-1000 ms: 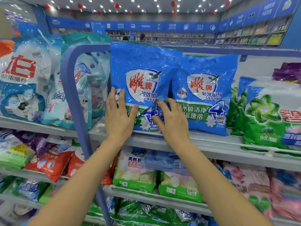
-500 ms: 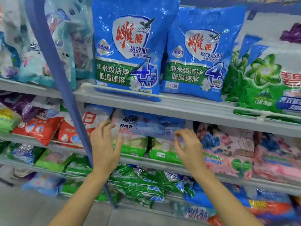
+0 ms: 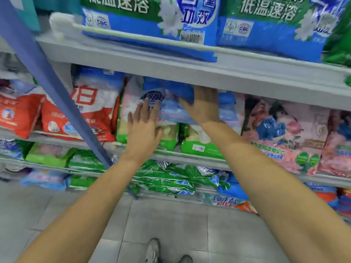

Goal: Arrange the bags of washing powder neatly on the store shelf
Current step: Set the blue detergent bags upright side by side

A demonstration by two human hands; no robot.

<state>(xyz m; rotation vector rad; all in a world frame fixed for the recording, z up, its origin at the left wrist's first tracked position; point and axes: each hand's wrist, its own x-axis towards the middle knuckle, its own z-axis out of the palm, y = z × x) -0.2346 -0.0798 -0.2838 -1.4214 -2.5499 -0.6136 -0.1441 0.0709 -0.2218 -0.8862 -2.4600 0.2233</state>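
Both hands have come down from the tall blue bags on the upper shelf, where they lay a second ago, and have reached the shelf beneath. Half a second ago they were still short of it. I note the view has tipped downward with them.

Left hand: fingers straight and spread, holding nothing, laid over the face of a white-and-green bag. Its fingertips are at the lower-left edge of a pale-blue bag. I cannot confirm contact through the blur.

Right hand: back toward me, placed over the right part of the pale-blue bag, thumb out to the left. Its fingers run up beneath the lip of the upper shelf and are hidden, so I cannot tell whether they curl round the bag.

The pale-blue bag lies slanted across the tops of the white-and-green bag and a second white-and-green bag. Both of these stand side by side on the middle shelf.

Left of these stand red-and-white bags; right of them, pink bags. A blue post slants across the left of the view. Green bags lie heaped on the shelf below. Grey floor tiles and a pale shoe show at the bottom.
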